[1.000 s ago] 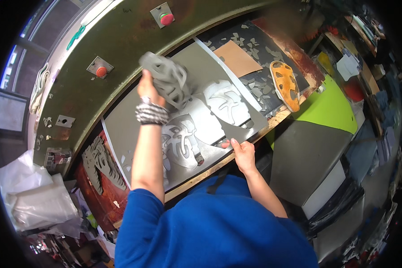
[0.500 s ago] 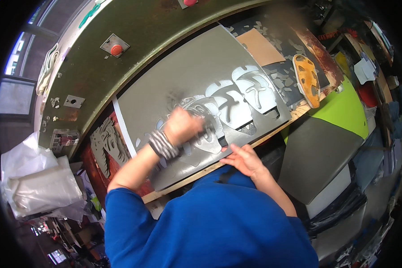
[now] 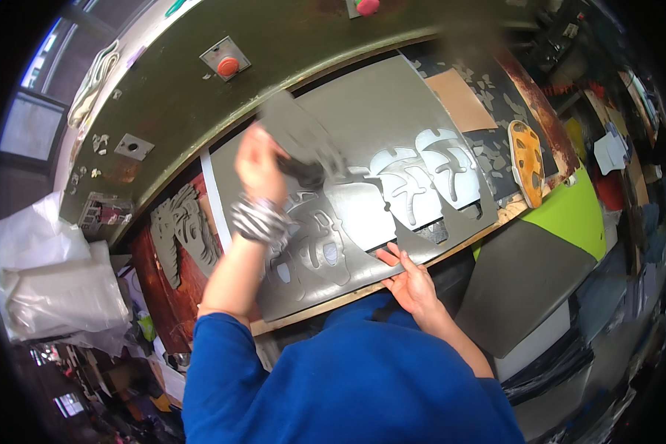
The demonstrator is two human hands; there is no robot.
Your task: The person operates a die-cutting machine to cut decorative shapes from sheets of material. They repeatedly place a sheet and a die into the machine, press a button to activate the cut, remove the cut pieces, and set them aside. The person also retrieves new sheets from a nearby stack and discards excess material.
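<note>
A large grey sheet (image 3: 340,96), seemingly foam or rubber, lies on the bench before me. Shoe-shaped outlines are cut along its near side, and a white surface shows through the openings. My left hand (image 3: 261,166), with a striped band at the wrist, is closed on a grey cut-out piece (image 3: 296,122) raised above the sheet; the piece is smeared by motion. At the sheet's near edge, my right hand (image 3: 414,287) is spread with fingertips touching the edge. Left of the sheet, stacked grey cut-out pieces (image 3: 189,229) lie on a red surface.
An orange sole-shaped cutting die (image 3: 526,164) lies at the right, near a brown board (image 3: 462,100) and scattered grey scraps. A green machine beam with a red button (image 3: 228,66) runs along the far side. Dark and lime sheets (image 3: 533,274) hang at right; plastic bags (image 3: 59,274) are at left.
My left hand has moved left and away from me, lifting a grey piece off the sheet and baring more white surface. My right hand stays at the near edge. The view has shifted slightly.
</note>
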